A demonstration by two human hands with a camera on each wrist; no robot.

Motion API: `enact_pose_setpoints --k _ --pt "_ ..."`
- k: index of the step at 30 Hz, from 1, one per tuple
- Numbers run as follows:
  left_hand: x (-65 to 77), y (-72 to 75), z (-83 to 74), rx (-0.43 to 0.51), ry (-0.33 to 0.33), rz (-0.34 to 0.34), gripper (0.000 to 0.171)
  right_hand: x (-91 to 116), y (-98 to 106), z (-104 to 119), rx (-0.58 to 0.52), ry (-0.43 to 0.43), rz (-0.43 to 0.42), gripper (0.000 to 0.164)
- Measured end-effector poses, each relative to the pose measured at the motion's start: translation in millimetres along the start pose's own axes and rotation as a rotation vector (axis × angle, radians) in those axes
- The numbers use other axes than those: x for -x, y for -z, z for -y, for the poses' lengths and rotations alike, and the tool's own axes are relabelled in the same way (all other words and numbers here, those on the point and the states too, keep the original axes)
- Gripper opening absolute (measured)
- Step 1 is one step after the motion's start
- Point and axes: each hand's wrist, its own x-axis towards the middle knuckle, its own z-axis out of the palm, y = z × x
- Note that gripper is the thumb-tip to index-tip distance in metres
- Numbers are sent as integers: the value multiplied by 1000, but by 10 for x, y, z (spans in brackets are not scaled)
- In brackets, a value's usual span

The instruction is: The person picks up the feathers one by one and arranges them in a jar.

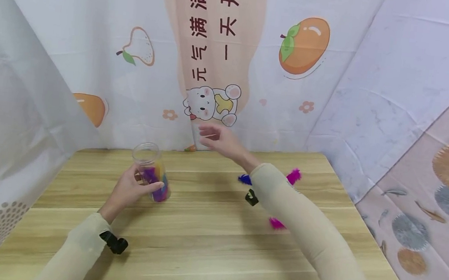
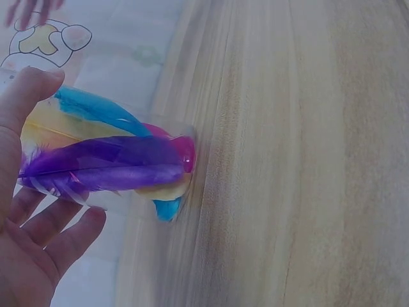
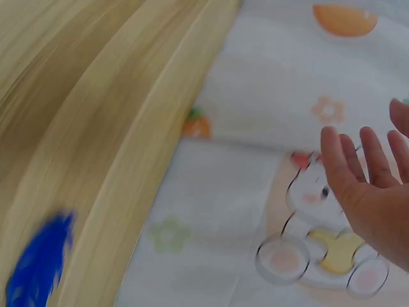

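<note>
My left hand point(image 1: 131, 188) grips a clear plastic jar point(image 1: 147, 152) standing upright at the left of the table, its mouth uncovered. Inside the jar lie purple point(image 2: 115, 166), blue point(image 2: 102, 112), yellow and magenta feathers. In the left wrist view the thumb and fingers curl around the jar's side. My right hand point(image 1: 224, 141) hovers above the table's far edge, fingers loosely bent with nothing between them. On the table beneath the right forearm are a dark blue feather point(image 1: 245, 179) and magenta feathers point(image 1: 294, 176), partly hidden by the sleeve.
The wooden table point(image 1: 198, 245) meets a white printed curtain point(image 1: 132, 81) at its far edge. More curtains hang at the left and right sides. Small black camera mounts point(image 1: 115, 242) sit on both wrists.
</note>
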Motion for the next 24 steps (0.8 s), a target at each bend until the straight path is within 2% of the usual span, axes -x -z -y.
enact_pose_setpoints --k 5,13,18,22,24 --pt "5 15 8 -20 -3 -8 73 136 263 -234 248 -30 99 46" --pt "14 24 -10 -25 -7 -8 73 317 595 -633 487 -67 209 49" --pt "6 24 0 -20 -11 -12 72 404 697 -862 668 -111 288 47" --pt "3 19 5 -29 -20 -11 71 454 718 -996 758 -177 364 50" --pt "4 19 4 -32 -18 -14 71 464 711 -1050 799 -173 395 51"
